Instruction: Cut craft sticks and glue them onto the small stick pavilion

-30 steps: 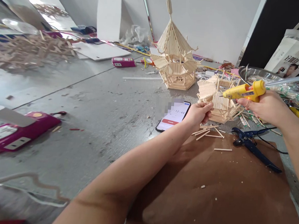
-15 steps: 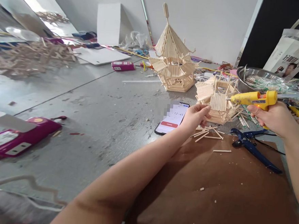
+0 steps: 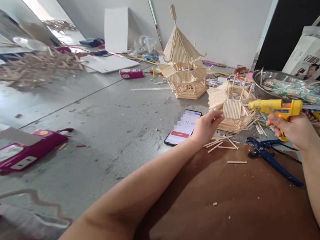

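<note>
My right hand is wrapped round the handle of a yellow hot glue gun, whose small red-orange light glows. Its nozzle points left and reaches the right edge of a square stick panel on the half-built wooden stick pavilion. At the panel's lower left corner, the fingers of my left hand pinch together; the fingertips are partly hidden. Loose wooden sticks lie just below the pavilion. A taller stick pavilion with a pointed roof stands behind.
A phone showing a timer lies beside my left wrist. Blue cutters rest on the brown board. A steel bowl holds wrapped sticks. A magenta power strip is on the floor at left.
The glue gun has shifted slightly right and turned a little, its nozzle staying by the panel. Its light now shows. My left hand stays at the panel's corner.
</note>
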{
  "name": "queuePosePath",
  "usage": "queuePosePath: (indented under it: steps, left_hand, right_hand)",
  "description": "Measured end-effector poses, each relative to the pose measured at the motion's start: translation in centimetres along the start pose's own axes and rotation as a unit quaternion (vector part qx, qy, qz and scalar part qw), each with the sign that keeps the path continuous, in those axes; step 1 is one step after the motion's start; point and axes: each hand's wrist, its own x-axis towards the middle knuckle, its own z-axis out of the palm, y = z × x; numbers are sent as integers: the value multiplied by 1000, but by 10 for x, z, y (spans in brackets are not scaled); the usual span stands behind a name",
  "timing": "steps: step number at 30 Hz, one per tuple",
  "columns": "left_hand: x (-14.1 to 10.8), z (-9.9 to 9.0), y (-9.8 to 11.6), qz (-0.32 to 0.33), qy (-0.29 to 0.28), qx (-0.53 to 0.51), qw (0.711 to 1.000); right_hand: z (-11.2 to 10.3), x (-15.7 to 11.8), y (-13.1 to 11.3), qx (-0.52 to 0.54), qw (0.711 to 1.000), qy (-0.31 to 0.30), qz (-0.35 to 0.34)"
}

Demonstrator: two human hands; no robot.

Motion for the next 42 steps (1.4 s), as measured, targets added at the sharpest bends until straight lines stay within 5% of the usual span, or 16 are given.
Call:
queuePosePath:
  steps: [8,19,42]
  left_hand:
    - [3,-5,-11,90,108,161,977]
    - [13,-16,-18,155,52,163,973]
    - [17,-16,-11,162,43,170,971]
  right_hand:
    - [26,37,-16,158,983,14,-88]
    - [53,69,-5,139,985,-20,-96]
    - [61,72,-2,148,984,-15,-96]
